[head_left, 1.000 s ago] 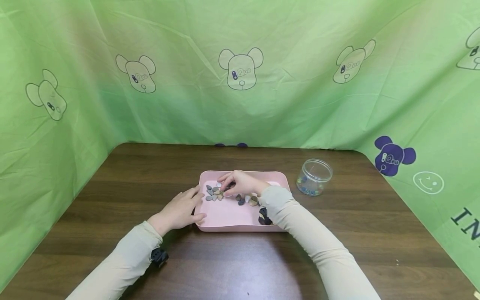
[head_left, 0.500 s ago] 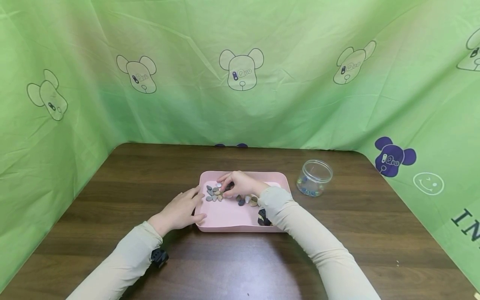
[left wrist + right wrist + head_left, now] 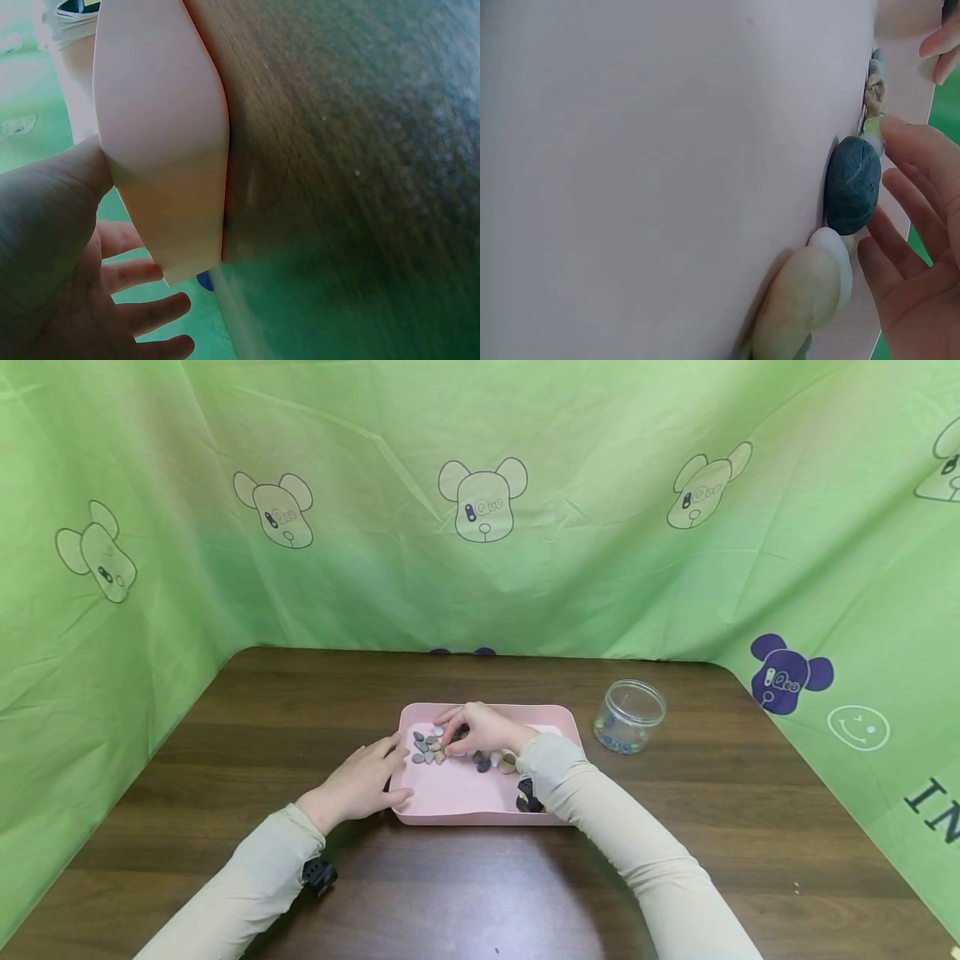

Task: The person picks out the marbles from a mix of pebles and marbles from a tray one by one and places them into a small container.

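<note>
A shallow pink tray [image 3: 465,797] holds several grey, tan and white pebbles [image 3: 428,747]. My left hand [image 3: 358,782] rests over its left rim, fingers spread and relaxed; the left wrist view shows the thumb against the tray wall [image 3: 161,120]. Inside the tray, my right hand [image 3: 487,727] reaches down among the pebbles with bent fingers. The right wrist view puts its thumb tip at a small yellow-green glassy piece [image 3: 873,124], beyond a dark blue-grey pebble [image 3: 853,185] and a cream pebble [image 3: 799,300]. Whether that piece is pinched is hidden.
A clear open jar [image 3: 630,718] with several coloured glass marbles at its bottom stands right of the tray. The wooden table [image 3: 420,893] extends around both. A green printed cloth [image 3: 480,585] hangs behind and along the sides.
</note>
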A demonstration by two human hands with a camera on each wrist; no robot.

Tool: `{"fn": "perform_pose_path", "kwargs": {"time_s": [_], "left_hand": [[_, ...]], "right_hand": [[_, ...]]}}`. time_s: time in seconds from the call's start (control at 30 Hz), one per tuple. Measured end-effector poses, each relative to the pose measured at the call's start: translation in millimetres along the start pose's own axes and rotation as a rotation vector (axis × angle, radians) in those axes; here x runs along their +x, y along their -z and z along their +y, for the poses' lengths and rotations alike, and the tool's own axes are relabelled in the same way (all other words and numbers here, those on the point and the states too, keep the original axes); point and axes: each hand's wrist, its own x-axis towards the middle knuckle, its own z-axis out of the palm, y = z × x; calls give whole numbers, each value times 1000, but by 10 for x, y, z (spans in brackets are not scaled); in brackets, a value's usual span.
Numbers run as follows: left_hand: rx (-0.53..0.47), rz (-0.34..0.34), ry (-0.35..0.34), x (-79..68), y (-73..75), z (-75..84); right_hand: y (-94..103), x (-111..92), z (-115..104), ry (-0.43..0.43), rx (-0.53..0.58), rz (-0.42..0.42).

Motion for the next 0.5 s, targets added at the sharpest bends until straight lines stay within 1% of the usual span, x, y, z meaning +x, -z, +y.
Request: {"fn": "perform_pose_path", "kwargs": {"time_s": [0.33,0.5], "left_hand": [[3,-13,4,3,3,1],[9,-15,0,3,4,-1]], "right_hand": [[79,-23,17,40,53,39],[131,-30,-3,43,111,54]]}}
